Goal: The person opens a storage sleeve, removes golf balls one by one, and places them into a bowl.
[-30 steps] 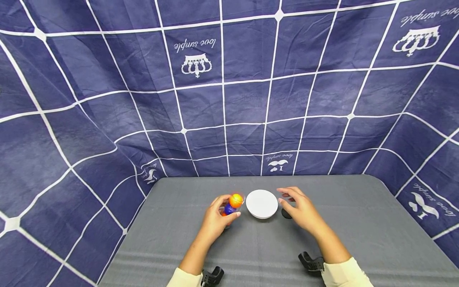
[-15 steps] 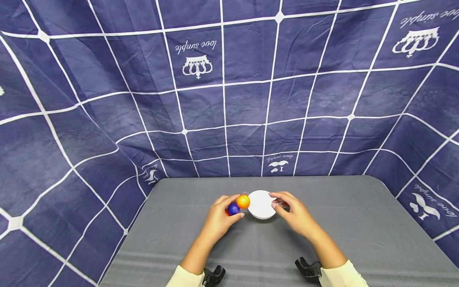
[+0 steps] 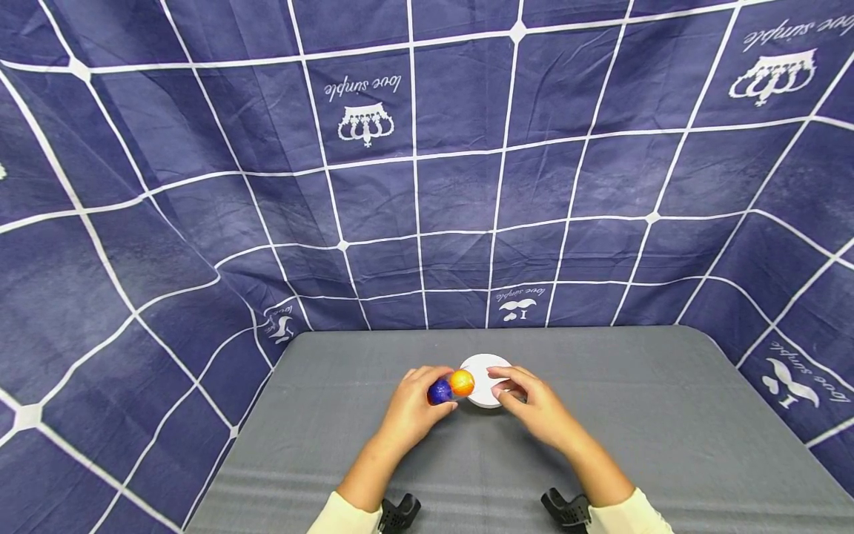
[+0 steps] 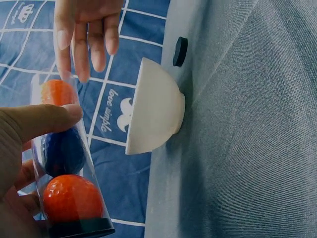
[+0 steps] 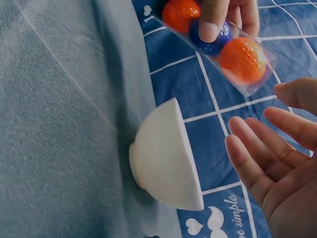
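My left hand (image 3: 410, 411) grips a clear tube (image 4: 88, 166) of golf balls, tilted so its open end points right, over the white bowl's (image 4: 156, 109) left side in the head view. Inside are a yellow-orange golf ball (image 3: 462, 383) nearest the mouth, a blue golf ball (image 3: 439, 391) in the middle, and a red-orange golf ball (image 4: 73, 198) by the black base (image 4: 81, 227). My right hand (image 3: 537, 408) hovers over the bowl's right side, fingers spread and slightly bent, palm toward the tube's mouth. It holds nothing.
A small black disc-shaped cap (image 4: 180, 51) lies on the grey cloth-covered table (image 3: 480, 475) beyond the bowl in the left wrist view. Blue curtain with white grid lines (image 3: 460, 193) stands behind and along the sides.
My left hand has brought the tube rightward to the bowl and tipped it further. My right hand has moved left, from beside the bowl to above it.
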The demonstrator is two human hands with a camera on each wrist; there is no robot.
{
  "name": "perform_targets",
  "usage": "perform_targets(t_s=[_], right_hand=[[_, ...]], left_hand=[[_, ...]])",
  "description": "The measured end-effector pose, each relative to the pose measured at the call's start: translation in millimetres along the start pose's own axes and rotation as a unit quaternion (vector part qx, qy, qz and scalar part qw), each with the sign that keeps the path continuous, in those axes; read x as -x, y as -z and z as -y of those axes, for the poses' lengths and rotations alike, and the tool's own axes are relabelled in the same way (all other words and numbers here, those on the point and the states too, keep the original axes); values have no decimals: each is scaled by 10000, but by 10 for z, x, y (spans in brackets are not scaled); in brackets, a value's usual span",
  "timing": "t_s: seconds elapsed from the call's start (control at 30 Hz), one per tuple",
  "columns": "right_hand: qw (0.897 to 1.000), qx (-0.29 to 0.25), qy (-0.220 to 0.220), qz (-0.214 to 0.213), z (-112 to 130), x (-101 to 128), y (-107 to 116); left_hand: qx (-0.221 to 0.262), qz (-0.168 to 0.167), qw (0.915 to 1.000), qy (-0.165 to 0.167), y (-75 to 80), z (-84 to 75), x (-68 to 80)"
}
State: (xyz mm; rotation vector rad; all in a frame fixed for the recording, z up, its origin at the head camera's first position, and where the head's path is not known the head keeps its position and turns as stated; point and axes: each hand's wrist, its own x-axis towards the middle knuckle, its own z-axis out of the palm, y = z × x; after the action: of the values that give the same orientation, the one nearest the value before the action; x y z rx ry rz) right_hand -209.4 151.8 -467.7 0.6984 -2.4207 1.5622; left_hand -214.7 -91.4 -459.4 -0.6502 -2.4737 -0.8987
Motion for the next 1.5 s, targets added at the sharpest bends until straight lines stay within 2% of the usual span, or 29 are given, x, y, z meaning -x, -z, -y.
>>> perform_targets(t_s=[0.33, 0.53, 0.8, 1.2, 1.4, 1.5], right_hand=[[9957, -882, -88, 254, -43, 27, -104], [9865, -1537, -266, 506, -79, 39, -128], [9785, -1927, -378, 628, -127, 28, -172], [9701, -2233, -730, 606, -155, 32, -224], [9611, -2583, -698, 685, -167, 21, -238], [9599, -2609, -792, 647, -168, 20, -241]], left_hand=[[-518, 278, 9978, -322, 19, -59, -10], [-1161, 320, 9914, -520, 24, -83, -6], [-1709, 259, 9813, -846, 36, -119, -16], [-1974, 89, 9719, -1276, 39, -125, -39], [-2064, 138, 9702, -1264, 45, -125, -38], [-2068, 171, 9705, -1226, 42, -123, -30]])
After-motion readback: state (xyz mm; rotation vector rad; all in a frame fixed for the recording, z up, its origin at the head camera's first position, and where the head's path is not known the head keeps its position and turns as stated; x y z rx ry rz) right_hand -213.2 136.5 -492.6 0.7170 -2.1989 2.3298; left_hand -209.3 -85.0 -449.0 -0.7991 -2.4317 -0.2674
